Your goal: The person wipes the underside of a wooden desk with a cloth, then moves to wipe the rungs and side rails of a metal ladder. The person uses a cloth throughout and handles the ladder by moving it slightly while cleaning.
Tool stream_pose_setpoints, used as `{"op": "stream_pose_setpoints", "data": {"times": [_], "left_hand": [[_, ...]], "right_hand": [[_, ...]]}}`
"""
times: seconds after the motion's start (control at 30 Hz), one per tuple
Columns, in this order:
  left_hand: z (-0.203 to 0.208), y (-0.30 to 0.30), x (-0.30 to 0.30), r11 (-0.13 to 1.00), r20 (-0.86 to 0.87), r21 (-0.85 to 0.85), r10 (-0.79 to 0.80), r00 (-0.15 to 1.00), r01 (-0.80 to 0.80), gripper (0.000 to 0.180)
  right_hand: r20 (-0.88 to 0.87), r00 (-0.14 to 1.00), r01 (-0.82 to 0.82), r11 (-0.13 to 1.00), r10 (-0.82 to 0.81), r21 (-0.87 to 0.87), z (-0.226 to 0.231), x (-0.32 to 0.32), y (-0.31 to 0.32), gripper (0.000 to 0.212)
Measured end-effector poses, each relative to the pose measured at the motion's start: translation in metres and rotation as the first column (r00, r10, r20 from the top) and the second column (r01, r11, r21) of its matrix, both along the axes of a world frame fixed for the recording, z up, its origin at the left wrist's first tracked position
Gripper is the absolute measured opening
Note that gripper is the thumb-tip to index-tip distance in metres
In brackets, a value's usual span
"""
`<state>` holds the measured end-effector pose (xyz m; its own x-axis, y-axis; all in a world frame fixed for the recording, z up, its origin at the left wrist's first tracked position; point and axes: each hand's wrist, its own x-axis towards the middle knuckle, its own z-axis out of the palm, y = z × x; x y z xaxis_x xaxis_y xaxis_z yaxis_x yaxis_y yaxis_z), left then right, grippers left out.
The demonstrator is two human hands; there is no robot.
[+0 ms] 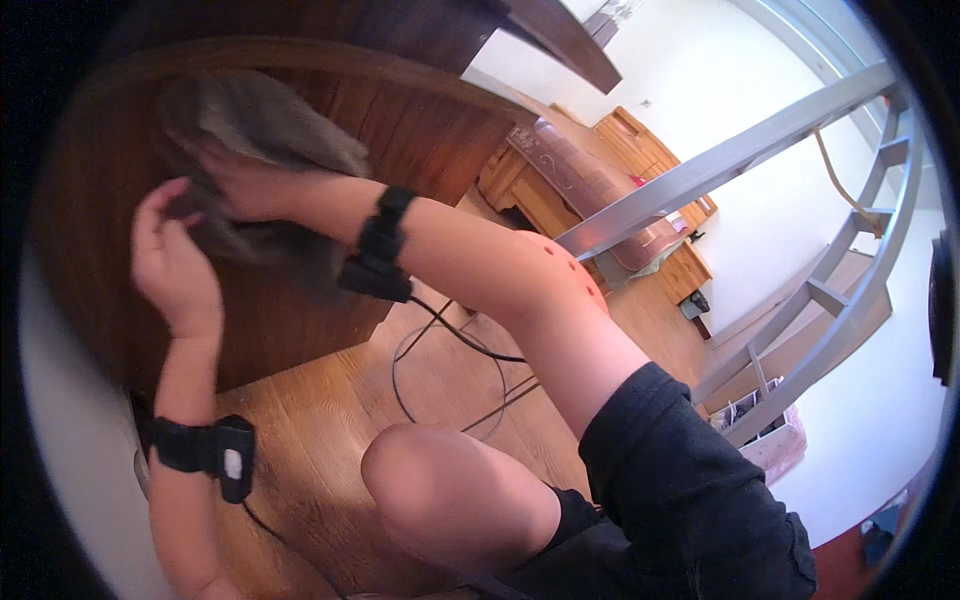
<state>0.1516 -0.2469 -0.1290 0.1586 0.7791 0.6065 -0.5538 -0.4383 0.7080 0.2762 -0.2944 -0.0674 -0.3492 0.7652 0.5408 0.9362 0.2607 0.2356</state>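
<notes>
A grey-brown cloth (270, 115) lies bunched against an upright dark wooden panel (410, 130). My right hand (245, 185) presses into the cloth and grips it. Its fingers are partly lost in the folds and smeared by motion. Just left of the cloth's edge, my left hand (175, 265) is raised near the panel. The left fingers curve loosely apart, with nothing seen in them; whether they touch the panel or cloth I cannot tell. Each wrist wears a black strap with a small device and a cable.
My bent knee (440, 480) is over the wooden floor (300, 420), where thin black cables (465, 345) loop. A metal ladder (740, 165) leans on the right. Behind it are a wooden bed (585, 175) and a white wall. An orange perforated object (572, 262) shows behind my right arm.
</notes>
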Motion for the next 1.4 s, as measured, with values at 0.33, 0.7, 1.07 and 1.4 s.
{"op": "stream_pose_setpoints", "data": {"times": [0.33, 0.7, 1.07, 1.4], "left_hand": [[-0.122, -0.012, -0.025, 0.893, -0.527, 0.355, 0.434, 0.731, -0.275, 0.024], [-0.161, 0.001, -0.043, 0.981, -0.907, -0.171, -0.123, 0.403, -0.087, 0.031], [-0.042, 0.067, -0.064, 0.625, -0.102, 0.621, 0.663, 0.742, -0.473, 0.031], [-0.270, 0.065, -0.118, 0.972, -0.963, -0.233, -0.230, 0.140, -0.004, 0.033]], "right_hand": [[-0.222, 0.974, 0.015, 0.996, -0.035, -0.092, -0.137, -0.020, -0.008, 0.056], [-0.249, 0.954, 0.110, 0.967, -0.168, -0.231, -0.171, -0.019, -0.025, 0.042], [-0.336, 0.926, -0.167, 0.985, 0.172, 0.045, -0.130, -0.066, 0.100, 0.039], [-0.512, -0.049, -0.422, 0.483, -0.857, -0.767, -0.248, -0.076, 0.000, 0.040]]}}
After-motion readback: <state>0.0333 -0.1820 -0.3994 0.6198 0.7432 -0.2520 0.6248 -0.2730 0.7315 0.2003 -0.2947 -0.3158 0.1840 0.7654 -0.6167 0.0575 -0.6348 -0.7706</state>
